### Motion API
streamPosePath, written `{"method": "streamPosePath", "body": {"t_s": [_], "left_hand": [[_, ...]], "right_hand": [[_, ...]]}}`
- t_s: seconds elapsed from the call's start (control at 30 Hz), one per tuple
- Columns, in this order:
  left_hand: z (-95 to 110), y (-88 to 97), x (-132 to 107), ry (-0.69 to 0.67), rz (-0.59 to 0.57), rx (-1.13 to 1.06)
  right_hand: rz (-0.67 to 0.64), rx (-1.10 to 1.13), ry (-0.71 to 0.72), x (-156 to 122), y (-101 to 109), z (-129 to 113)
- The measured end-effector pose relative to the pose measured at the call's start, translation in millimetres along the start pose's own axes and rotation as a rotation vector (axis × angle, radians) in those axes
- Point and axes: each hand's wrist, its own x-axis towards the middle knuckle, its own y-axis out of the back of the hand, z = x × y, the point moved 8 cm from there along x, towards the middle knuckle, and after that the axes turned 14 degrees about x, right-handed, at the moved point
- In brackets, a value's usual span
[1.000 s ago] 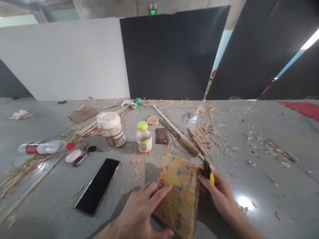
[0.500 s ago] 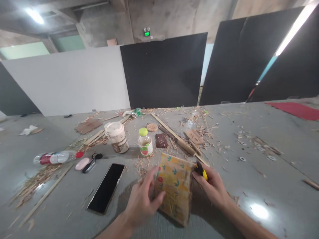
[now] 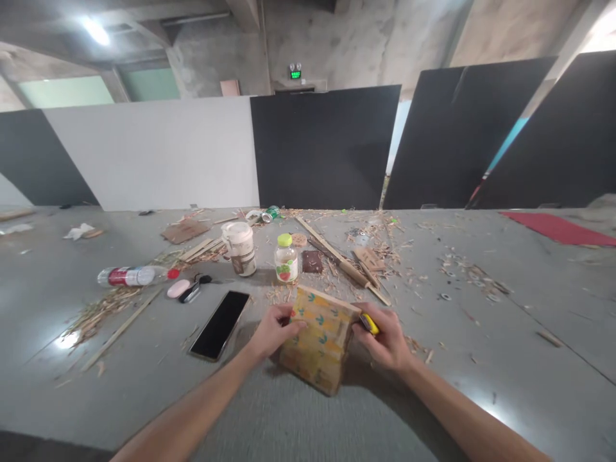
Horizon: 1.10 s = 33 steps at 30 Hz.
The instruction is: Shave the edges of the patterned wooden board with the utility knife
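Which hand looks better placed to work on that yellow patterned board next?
Probably the right hand: it grips a yellow-and-black cutter at the right edge of the yellow patterned flat board. The left hand clutches the board's left edge.

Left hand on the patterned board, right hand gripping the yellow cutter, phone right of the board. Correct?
No: the head view shows the phone left of the patterned board. Left hand and right hand with the yellow cutter are as stated.

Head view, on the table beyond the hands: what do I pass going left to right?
Bottle → pink case → cup → jar → brown block → red mat.
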Motion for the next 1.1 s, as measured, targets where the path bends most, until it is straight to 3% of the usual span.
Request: {"method": "streamPosePath", "body": {"t_s": [0.37, 0.73, 1.1], "left_hand": [[4, -14.7, -19, 0.039, -0.127, -0.192], [0, -15.7, -20, 0.049, -0.099, -0.259], [-10, -12.4, -18, 0.000, -0.045, -0.238]], "right_hand": [[-0.091, -0.142, 0.329, -8, -6, -31], [-0.175, -0.161, 0.310, -12, -28, -23], [-0.159, -0.242, 0.244, -14, -23, -13]]}}
